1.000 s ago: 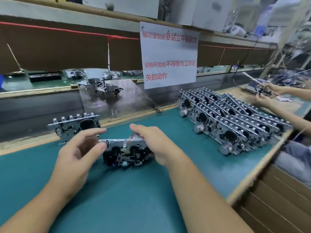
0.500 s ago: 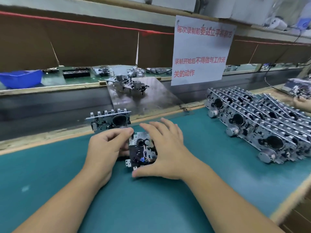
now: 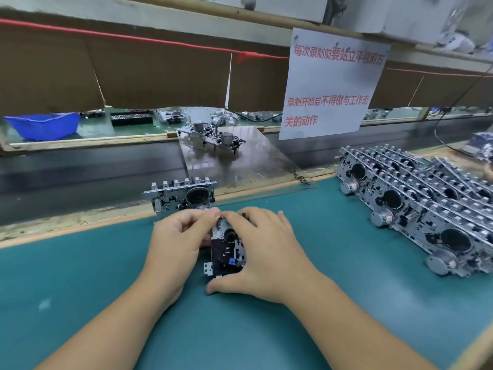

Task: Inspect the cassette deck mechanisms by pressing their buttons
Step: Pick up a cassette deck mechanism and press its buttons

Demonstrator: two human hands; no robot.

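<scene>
Since a second ago the small black-and-silver cassette deck mechanism [image 3: 226,252] has been turned from lying broadside between the hands to standing end-on, its long axis pointing away from the person, and both hands have closed in around it on the teal matte surface [image 3: 80,289]. The left hand [image 3: 176,244] now curls against its left flank, fingertips meeting at the far end, while the right hand [image 3: 261,252] wraps over its right side with the thumb braced under the near end; each hand is clamped on the mechanism. That grip probably puts the fingertips on the button row at the far end, so pressing looks under way, though the buttons themselves are hidden. The mechanism is stamped sheet metal with black plastic parts, a dark round wheel and a small blue component near its lower edge. Just beyond it stands a second grey metal deck mechanism [image 3: 181,194] with a row of square silver keys on top. To the right lies a dense stack of similar metal mechanisms [image 3: 416,206] with cylindrical motors.
</scene>
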